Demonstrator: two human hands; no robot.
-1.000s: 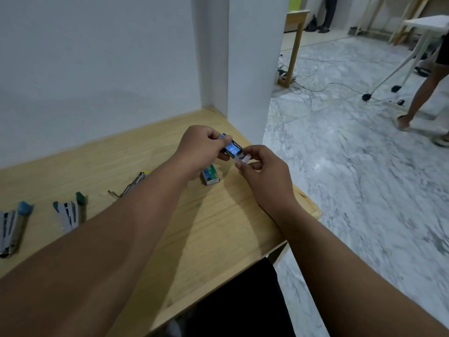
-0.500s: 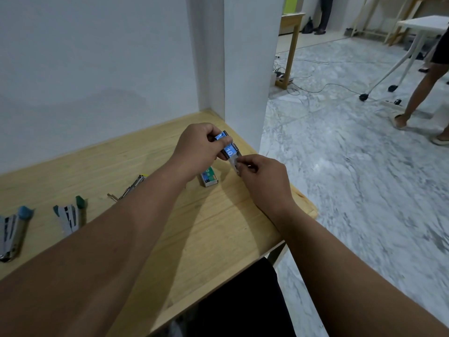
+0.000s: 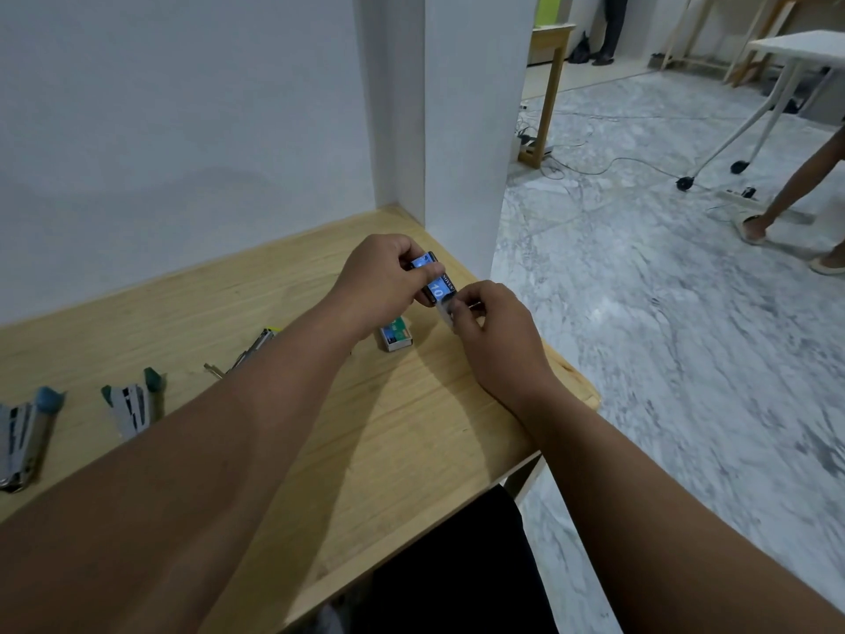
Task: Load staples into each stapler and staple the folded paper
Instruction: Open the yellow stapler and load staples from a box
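- Two small cardboard staple boxes: the left hand [image 3: 382, 281] is pinching the blue one [image 3: 438, 286], the right hand [image 3: 496, 334] tugging its end; a green one [image 3: 396, 334] is lying below the fingers.
- Three opened metal staplers are lying left: yellow-tipped [image 3: 254, 350], green-tipped [image 3: 133, 402], blue-tipped [image 3: 25, 430].

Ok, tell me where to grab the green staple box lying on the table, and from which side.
Pinch the green staple box across its two long sides, coming from above. It lies flat on the wooden table, so only the top and edges are free, and the left hand hovers just behind it.
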